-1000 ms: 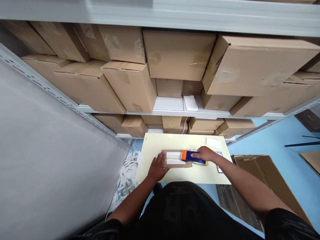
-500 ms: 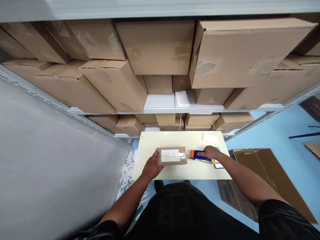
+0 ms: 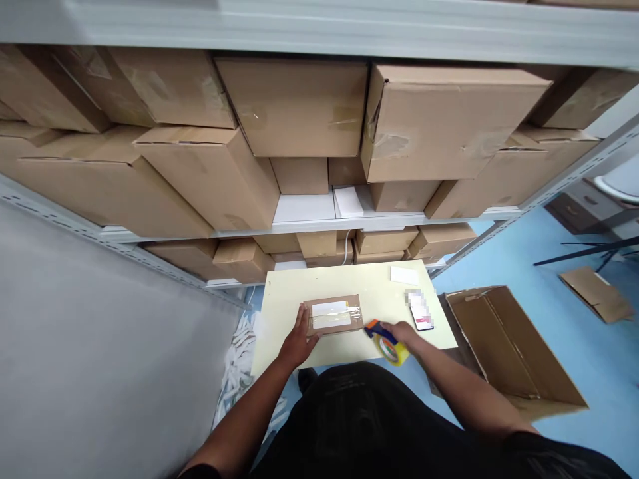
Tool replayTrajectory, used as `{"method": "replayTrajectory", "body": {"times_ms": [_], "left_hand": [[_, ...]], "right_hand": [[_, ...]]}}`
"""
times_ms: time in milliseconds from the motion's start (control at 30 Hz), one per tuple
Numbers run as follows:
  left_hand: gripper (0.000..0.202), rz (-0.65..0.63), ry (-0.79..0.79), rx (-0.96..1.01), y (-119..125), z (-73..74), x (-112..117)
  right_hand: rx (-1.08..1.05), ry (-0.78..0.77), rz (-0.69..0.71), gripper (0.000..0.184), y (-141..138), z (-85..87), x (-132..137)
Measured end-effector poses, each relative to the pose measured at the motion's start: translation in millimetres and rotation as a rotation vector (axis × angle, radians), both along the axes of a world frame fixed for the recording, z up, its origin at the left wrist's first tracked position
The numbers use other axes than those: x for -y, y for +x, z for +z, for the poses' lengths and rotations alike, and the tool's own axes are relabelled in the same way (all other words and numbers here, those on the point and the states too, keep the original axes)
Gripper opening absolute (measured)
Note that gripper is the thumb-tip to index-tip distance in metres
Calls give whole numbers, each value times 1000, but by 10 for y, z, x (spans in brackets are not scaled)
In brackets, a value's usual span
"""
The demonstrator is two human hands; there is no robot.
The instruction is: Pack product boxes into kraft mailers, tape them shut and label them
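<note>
A small brown cardboard box (image 3: 355, 322) lies on the pale table, with a white label and clear tape across its top. My left hand (image 3: 295, 342) rests against the box's left end, fingers stretched out and thumb apart at the near corner. In my right hand (image 3: 401, 332) is a blue and orange tape dispenser (image 3: 383, 330), its yellow tape roll hanging below toward the table's front edge. The dispenser's orange end is just right of the box's near right corner; whether they touch I cannot tell.
On the table (image 3: 279, 293) lie a phone (image 3: 420, 311) and a white card (image 3: 404, 276). Shelves of cardboard boxes (image 3: 304, 113) rise behind. A large open carton (image 3: 514, 346) stands at right; white scraps (image 3: 234, 359) lie at left beside a grey wall (image 3: 110, 346).
My right hand has lifted the tape dispenser and brought it nearer me, turning it so the roll shows and uncovering the phone. My left hand has shifted to the box's left edge. The view has swung.
</note>
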State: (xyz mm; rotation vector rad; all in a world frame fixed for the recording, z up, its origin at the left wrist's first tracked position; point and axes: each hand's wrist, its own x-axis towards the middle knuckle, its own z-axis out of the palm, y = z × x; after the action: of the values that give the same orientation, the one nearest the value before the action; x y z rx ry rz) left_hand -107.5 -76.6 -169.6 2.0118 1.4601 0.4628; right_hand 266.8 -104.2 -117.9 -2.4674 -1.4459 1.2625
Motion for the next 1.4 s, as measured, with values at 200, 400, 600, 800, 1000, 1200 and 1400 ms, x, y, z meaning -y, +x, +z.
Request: {"method": "replayTrajectory", "body": {"times_ms": [200,400,600,800,1000,1200,1400], "left_hand": [[101,145,-160,212,44,-78,20],[112,188,-270,255,24,67,-13],[115,197,-283,219,12,86,-7],[115,188,-311,167,11,123,-11],[118,165,-308,234,-55,-40,17],[105,211,-367,292,-273,-323,167],[97,255,-456,267,-479,-439,386]], "right_hand": [[-1,-28,-189,61,-24,-93,587],[410,158,128,52,29,-85,230],[520,226,310,50,-224,-313,-142],[490,256,336,47,-320,-520,-153],[505,490,317,50,-178,-315,-117],[464,932,459,45,-174,648,-510],[465,1177,518,45,-634,1581,-1155]]}}
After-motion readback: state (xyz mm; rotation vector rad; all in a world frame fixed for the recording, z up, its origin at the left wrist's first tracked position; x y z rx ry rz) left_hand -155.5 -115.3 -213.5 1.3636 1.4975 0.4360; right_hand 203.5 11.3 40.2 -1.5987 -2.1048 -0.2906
